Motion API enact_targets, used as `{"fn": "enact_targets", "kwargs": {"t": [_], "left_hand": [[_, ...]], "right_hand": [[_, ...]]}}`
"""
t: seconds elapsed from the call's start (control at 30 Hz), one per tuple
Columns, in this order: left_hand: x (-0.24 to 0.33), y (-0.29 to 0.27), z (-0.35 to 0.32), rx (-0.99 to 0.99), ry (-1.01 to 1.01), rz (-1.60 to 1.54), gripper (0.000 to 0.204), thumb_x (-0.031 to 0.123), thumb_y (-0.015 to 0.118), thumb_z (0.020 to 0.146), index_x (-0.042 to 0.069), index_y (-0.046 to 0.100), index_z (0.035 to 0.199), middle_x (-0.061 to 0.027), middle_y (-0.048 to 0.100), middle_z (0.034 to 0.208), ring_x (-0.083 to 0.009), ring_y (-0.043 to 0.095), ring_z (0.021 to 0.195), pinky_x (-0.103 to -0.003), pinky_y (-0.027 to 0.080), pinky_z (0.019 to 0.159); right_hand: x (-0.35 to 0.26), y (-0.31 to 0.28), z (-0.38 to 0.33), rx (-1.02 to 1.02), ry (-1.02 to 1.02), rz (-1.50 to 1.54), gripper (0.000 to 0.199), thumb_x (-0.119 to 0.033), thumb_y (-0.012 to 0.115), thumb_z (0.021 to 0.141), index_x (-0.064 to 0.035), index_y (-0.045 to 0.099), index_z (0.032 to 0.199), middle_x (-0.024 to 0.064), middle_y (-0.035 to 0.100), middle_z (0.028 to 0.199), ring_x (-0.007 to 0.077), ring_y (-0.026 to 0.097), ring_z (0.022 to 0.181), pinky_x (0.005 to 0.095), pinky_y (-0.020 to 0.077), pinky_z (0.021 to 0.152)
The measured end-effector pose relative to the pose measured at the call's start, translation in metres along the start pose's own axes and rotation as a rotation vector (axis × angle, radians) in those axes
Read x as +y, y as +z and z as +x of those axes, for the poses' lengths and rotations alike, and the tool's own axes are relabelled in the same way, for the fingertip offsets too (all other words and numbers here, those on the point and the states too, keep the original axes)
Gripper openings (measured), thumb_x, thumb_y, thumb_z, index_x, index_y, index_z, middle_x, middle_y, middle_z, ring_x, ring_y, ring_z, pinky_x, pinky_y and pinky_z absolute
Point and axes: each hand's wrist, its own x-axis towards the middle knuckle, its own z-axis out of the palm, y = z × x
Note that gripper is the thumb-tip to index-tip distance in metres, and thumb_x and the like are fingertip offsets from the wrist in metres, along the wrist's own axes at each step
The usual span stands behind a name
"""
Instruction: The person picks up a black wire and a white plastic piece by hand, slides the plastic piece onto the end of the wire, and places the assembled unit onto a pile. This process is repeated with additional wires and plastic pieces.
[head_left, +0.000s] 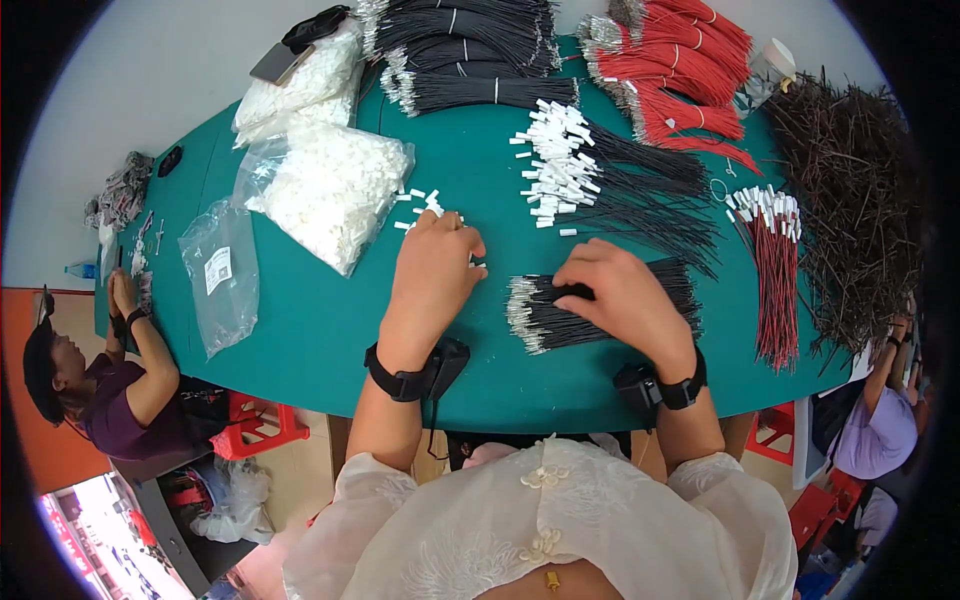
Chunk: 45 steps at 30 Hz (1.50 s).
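My left hand (436, 262) is bent over a small scatter of white plastic connector housings (418, 196), its fingers curled inward. A few white pieces show by its thumb side; whether one is between the fingers is hidden. My right hand (622, 292) reaches over a bundle of black wires (540, 322) with silvery terminal ends pointing left. Its fingers and thumb are curled together just above the wires, and what they pinch cannot be made out. Beyond it lies a fanned heap of black wires capped with white housings (562, 165). One loose white housing (568, 232) lies nearby.
Clear bags of white housings (325, 190) and a flat plastic bag (222, 285) lie left on the green table (440, 385). Black (480, 92) and red wire bundles (680, 60) are at the back. Capped red wires (778, 290) and dark tangled wires (850, 190) lie right. Co-workers (130, 390) sit beside.
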Motion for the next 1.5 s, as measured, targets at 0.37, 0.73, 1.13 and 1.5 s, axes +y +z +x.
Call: {"fn": "enact_targets", "kwargs": {"t": [0.37,0.73,1.13,1.5], "left_hand": [[0.015,-0.005,0.009,0.014,-0.323,-1.25,0.014,0.006,0.07,0.091,-0.001,0.068,0.103,-0.0111,0.073,0.092,-0.0187,0.068,0.083,-0.03,0.054,0.074],[0.033,-0.002,0.009,-0.006,-0.276,-1.389,0.021,0.005,0.061,0.098,-0.004,0.063,0.117,-0.0166,0.074,0.101,-0.0178,0.071,0.087,-0.028,0.057,0.08],[0.041,0.002,0.008,-0.003,-0.382,-1.516,0.024,0.01,0.061,0.1,-0.002,0.06,0.121,-0.0186,0.072,0.112,-0.0236,0.071,0.102,-0.03,0.057,0.084],[0.04,0.012,0.004,0.118,-0.422,-1.56,0.022,0.011,0.069,0.095,-0.003,0.069,0.112,-0.014,0.073,0.104,-0.0195,0.071,0.092,-0.028,0.057,0.083]], "right_hand": [[-0.011,0.005,-0.001,0.166,0.123,0.356,0.004,-0.001,0.068,0.087,0.0003,0.064,0.088,0.0052,0.063,0.074,0.016,0.055,0.061,0.0312,0.0438,0.056],[-0.018,0.003,0.0,0.441,0.213,0.506,0.007,0.002,0.071,0.088,0.0012,0.069,0.094,-0.0012,0.061,0.071,0.0034,0.051,0.063,0.0202,0.037,0.054],[-0.023,0.003,0.001,0.538,0.14,0.387,0.008,0.0,0.075,0.085,0.0005,0.073,0.092,0.0021,0.064,0.073,0.0058,0.049,0.059,0.0212,0.0353,0.053],[-0.026,0.006,0.0,0.571,0.15,0.368,0.008,0.0,0.075,0.084,0.0004,0.073,0.092,0.0021,0.065,0.074,0.0043,0.049,0.06,0.0204,0.0339,0.052]]}}
